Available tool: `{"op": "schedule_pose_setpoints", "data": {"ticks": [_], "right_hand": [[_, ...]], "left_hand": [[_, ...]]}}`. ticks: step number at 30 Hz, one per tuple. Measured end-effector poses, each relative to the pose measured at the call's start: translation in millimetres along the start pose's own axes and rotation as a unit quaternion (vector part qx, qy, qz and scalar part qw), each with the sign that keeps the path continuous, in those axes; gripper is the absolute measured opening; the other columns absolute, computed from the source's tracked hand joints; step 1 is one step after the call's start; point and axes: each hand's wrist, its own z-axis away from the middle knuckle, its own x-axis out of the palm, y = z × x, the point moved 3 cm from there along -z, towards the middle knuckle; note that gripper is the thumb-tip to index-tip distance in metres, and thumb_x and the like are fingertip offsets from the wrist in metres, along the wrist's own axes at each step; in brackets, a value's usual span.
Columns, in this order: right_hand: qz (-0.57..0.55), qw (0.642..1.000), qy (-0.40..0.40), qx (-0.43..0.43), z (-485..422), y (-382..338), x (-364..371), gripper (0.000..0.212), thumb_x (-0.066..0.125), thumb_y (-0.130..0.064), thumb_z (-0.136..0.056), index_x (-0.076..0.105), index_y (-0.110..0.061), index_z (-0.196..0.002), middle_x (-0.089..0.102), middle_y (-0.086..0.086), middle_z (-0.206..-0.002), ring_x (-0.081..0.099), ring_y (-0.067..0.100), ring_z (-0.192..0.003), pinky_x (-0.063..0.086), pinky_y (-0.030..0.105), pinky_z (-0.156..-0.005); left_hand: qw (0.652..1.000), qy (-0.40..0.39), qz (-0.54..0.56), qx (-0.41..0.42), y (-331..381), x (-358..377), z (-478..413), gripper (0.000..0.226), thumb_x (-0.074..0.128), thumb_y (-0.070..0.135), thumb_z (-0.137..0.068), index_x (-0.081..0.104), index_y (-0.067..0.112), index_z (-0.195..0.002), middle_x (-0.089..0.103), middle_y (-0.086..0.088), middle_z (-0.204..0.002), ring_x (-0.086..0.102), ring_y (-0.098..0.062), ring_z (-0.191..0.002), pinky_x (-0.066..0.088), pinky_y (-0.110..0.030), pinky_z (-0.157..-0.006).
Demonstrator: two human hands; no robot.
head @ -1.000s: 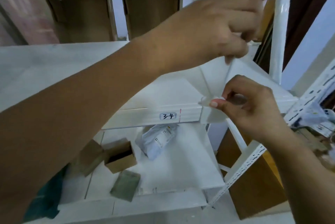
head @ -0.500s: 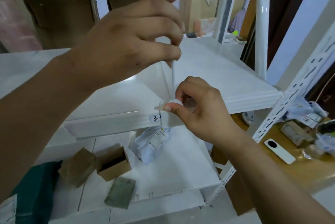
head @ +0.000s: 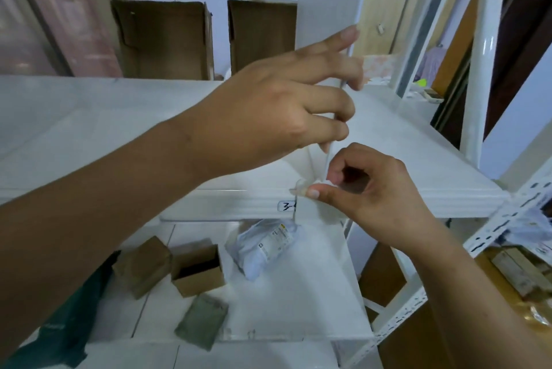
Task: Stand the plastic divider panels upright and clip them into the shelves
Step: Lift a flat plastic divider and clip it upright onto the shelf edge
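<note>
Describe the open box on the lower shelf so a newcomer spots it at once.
Find the lower shelf, below the shelf edge with the handwritten label. A closed brown box sits on it; the open box is just right of that, beside the white bag. Only it shows a dark hollow inside.

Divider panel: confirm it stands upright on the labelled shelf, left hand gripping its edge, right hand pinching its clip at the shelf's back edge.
Not the back: the head view shows the right hand pinching the clip at the front edge of the shelf. The rest stands.
</note>
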Motion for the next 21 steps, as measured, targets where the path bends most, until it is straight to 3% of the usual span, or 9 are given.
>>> {"op": "schedule_pose_setpoints", "data": {"ticks": [4, 10, 15, 21], "right_hand": [[-0.014, 1.000, 0.018, -0.005, 3, 1, 1, 0.034, 0.084, -0.047, -0.075, 0.064, -0.019, -0.074, 0.061, 0.000, -0.077, 0.056, 0.022, -0.069, 0.050, 0.041, -0.065], [0.001, 1.000, 0.005, -0.007, 5, -1, -1, 0.034, 0.083, -0.048, -0.077, 0.058, -0.024, -0.078, 0.059, -0.005, -0.075, 0.056, 0.017, -0.067, 0.052, 0.041, -0.064], [-0.177, 0.983, -0.045, 0.002, 9, -10, -15, 0.029, 0.086, -0.025, -0.082, 0.057, -0.020, -0.080, 0.061, 0.000, -0.075, 0.057, 0.018, -0.067, 0.049, 0.033, -0.061], [-0.121, 0.983, -0.112, -0.081, 38, -50, -5, 0.008, 0.075, -0.033, -0.087, 0.070, -0.028, -0.083, 0.070, -0.014, -0.084, 0.068, 0.008, -0.082, 0.052, 0.010, -0.070]], "left_hand": [[0.999, -0.040, -0.034, 0.003, 5, -2, -2, 0.023, 0.060, 0.002, -0.110, 0.081, 0.006, -0.101, 0.075, -0.012, -0.102, 0.067, -0.034, -0.122, 0.030, -0.055, -0.128], [0.985, -0.141, -0.060, -0.074, 30, -7, 3, 0.013, 0.072, 0.009, -0.104, 0.079, 0.006, -0.115, 0.072, -0.017, -0.128, 0.057, -0.033, -0.139, 0.034, -0.056, -0.127], [0.961, -0.176, -0.095, -0.190, 72, -23, 25, 0.027, 0.070, 0.021, -0.106, 0.076, 0.008, -0.128, 0.066, -0.015, -0.143, 0.058, -0.032, -0.140, 0.044, -0.053, -0.121], [0.902, -0.165, -0.151, -0.368, 117, -67, 75, 0.027, 0.063, 0.025, -0.108, 0.077, 0.012, -0.128, 0.070, -0.008, -0.138, 0.063, -0.028, -0.132, 0.052, -0.046, -0.110]]}}
